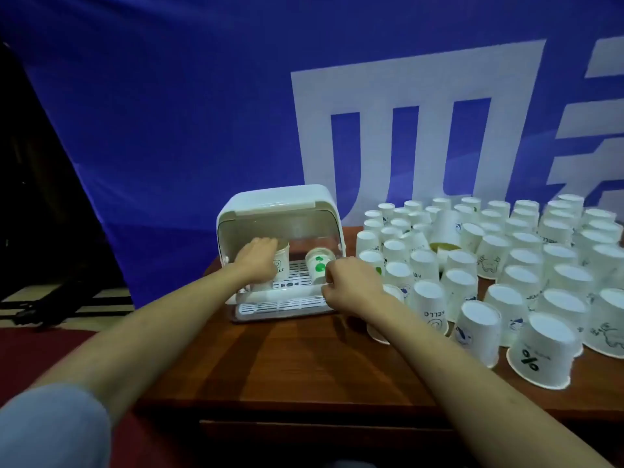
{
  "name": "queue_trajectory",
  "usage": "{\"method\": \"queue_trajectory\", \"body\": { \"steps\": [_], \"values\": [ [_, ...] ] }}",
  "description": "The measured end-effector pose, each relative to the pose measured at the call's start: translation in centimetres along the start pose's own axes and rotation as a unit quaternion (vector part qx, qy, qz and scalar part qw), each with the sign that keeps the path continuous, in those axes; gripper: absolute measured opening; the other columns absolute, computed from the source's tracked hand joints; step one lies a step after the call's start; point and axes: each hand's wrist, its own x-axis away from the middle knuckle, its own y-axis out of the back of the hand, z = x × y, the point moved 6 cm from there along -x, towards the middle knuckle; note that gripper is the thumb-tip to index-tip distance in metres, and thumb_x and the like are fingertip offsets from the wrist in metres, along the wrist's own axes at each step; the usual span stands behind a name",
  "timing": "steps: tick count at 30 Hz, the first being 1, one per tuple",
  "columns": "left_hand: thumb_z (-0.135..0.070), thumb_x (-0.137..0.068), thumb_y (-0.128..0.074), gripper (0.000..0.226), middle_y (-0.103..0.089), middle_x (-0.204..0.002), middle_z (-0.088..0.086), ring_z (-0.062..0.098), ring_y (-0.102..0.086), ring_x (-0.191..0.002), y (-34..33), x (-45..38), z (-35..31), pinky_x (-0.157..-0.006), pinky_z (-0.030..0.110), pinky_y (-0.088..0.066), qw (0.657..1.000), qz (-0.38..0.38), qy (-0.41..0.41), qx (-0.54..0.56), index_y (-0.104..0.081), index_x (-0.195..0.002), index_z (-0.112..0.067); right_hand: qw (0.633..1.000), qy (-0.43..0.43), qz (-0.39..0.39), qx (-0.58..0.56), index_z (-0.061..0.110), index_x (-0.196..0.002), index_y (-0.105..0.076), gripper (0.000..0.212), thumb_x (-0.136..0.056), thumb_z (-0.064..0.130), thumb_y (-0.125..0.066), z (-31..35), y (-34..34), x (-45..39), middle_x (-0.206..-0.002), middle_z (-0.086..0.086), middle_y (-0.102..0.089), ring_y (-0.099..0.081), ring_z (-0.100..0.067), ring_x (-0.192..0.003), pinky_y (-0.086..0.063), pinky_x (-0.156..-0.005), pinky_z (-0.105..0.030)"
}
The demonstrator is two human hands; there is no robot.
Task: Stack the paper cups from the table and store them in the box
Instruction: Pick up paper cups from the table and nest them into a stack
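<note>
A white storage box (280,201) with its front flap raised stands at the table's back left. My left hand (258,260) reaches inside and grips an upright stack of paper cups (281,261) on the slotted tray (297,283). A second cup with a green print (319,265) lies tilted in the box to the right. My right hand (351,285) hovers at the box's front right corner with curled fingers; whether it holds anything is hidden. Many white cups (506,265) stand upside down on the right.
The wooden table (287,359) has bare room in front of the box. A blue banner (169,113) hangs right behind it. One tall cup stack (445,228) leans among the upturned cups. A dark stand lies on the floor at the left.
</note>
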Motion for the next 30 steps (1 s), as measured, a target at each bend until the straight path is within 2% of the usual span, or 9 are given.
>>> {"method": "queue_trajectory", "body": {
  "steps": [5, 9, 13, 16, 19, 21, 24, 27, 30],
  "values": [
    [-0.017, -0.099, -0.064, 0.034, -0.074, -0.119, 0.012, 0.033, -0.068, -0.110, 0.2, -0.4, -0.5, -0.094, 0.044, -0.054, 0.997, -0.049, -0.029, -0.062, -0.064, -0.133, -0.016, 1.000, -0.011, -0.020, 0.000, 0.011, -0.099, -0.068, 0.022, -0.090, 0.030, -0.061, -0.5, -0.2, -1.9, -0.100, -0.009, -0.067, -0.065, -0.033, -0.095, -0.043, -0.066, -0.032],
    [-0.021, -0.095, -0.070, 0.021, -0.075, -0.108, 0.008, 0.031, -0.067, -0.103, 3.4, 0.9, 0.1, -0.093, 0.049, -0.054, 0.978, -0.126, 0.011, 0.165, -0.071, -0.114, -0.013, 0.996, -0.016, -0.078, -0.045, 0.014, -0.116, -0.060, 0.040, -0.086, 0.039, -0.069, -0.8, 0.1, -3.2, -0.114, -0.008, -0.067, -0.061, -0.032, -0.107, -0.048, -0.078, -0.037],
    [-0.033, -0.082, -0.078, 0.028, -0.077, -0.093, 0.004, 0.029, -0.071, -0.089, 6.2, 3.9, -1.8, -0.081, 0.049, -0.058, 0.922, -0.024, -0.085, 0.376, -0.075, -0.102, -0.014, 0.987, -0.037, -0.079, -0.135, 0.015, -0.131, -0.047, 0.088, -0.066, 0.064, -0.082, 0.8, -0.5, -4.0, -0.122, -0.008, -0.065, -0.059, -0.034, -0.114, -0.048, -0.082, -0.040],
    [-0.026, -0.092, -0.075, 0.019, -0.078, -0.098, 0.000, 0.013, -0.071, -0.090, 6.6, 5.2, -2.8, -0.080, 0.030, -0.057, 0.884, 0.064, -0.147, 0.438, -0.076, -0.107, -0.015, 0.977, -0.052, -0.068, -0.193, 0.018, -0.129, -0.045, 0.082, -0.068, 0.059, -0.082, 2.1, -1.4, -3.5, -0.118, -0.005, -0.067, -0.064, -0.032, -0.107, -0.045, -0.073, -0.036],
    [-0.023, -0.103, -0.053, 0.027, -0.074, -0.117, 0.004, 0.019, -0.069, -0.114, 5.1, 3.3, -0.3, -0.097, 0.036, -0.055, 0.831, 0.062, -0.023, 0.553, -0.069, -0.122, -0.012, 0.963, -0.090, -0.094, -0.235, 0.022, -0.123, -0.048, 0.069, -0.072, 0.055, -0.079, 1.8, -1.3, -1.3, -0.114, -0.004, -0.068, -0.065, -0.033, -0.105, -0.048, -0.075, -0.037],
    [-0.019, -0.107, -0.043, 0.024, -0.070, -0.122, 0.008, 0.031, -0.064, -0.122, 3.1, 1.5, 2.7, -0.103, 0.045, -0.049, 0.882, 0.023, 0.088, 0.462, -0.063, -0.118, -0.012, 0.949, -0.101, -0.106, -0.281, 0.024, -0.121, -0.048, 0.067, -0.071, 0.058, -0.078, 1.6, -1.6, 0.8, -0.111, -0.002, -0.067, -0.064, -0.031, -0.102, -0.052, -0.076, -0.038],
    [-0.027, -0.110, -0.041, 0.024, -0.067, -0.120, 0.016, 0.033, -0.063, -0.106, 0.7, 0.5, 4.6, -0.093, 0.050, -0.053, 0.985, 0.032, 0.105, 0.134, -0.056, -0.116, -0.010, 0.928, -0.094, -0.096, -0.348, 0.030, -0.126, -0.046, 0.077, -0.064, 0.066, -0.076, 2.3, -3.1, 4.1, -0.114, 0.007, -0.066, -0.064, -0.020, -0.106, -0.055, -0.084, -0.039],
    [-0.026, -0.106, -0.051, 0.033, -0.065, -0.126, 0.015, 0.034, -0.061, -0.115, -1.1, 0.8, 3.7, -0.095, 0.048, -0.055, 0.992, 0.078, 0.096, -0.008, -0.052, -0.135, -0.011, 0.905, -0.086, -0.085, -0.408, 0.034, -0.138, -0.040, 0.089, -0.064, 0.068, -0.075, 2.6, -5.3, 6.9, -0.130, 0.016, -0.060, -0.057, -0.007, -0.118, -0.049, -0.096, -0.031],
    [-0.033, -0.102, -0.060, 0.039, -0.067, -0.124, 0.013, 0.033, -0.062, -0.113, -0.4, 0.5, 3.0, -0.096, 0.046, -0.056, 0.992, 0.057, 0.113, -0.004, -0.052, -0.134, -0.012, 0.889, -0.087, -0.079, -0.442, 0.039, -0.142, -0.032, 0.084, -0.071, 0.056, -0.072, 2.0, -7.1, 9.0, -0.129, 0.016, -0.057, -0.055, -0.004, -0.117, -0.046, -0.094, -0.027]
  ]
}}
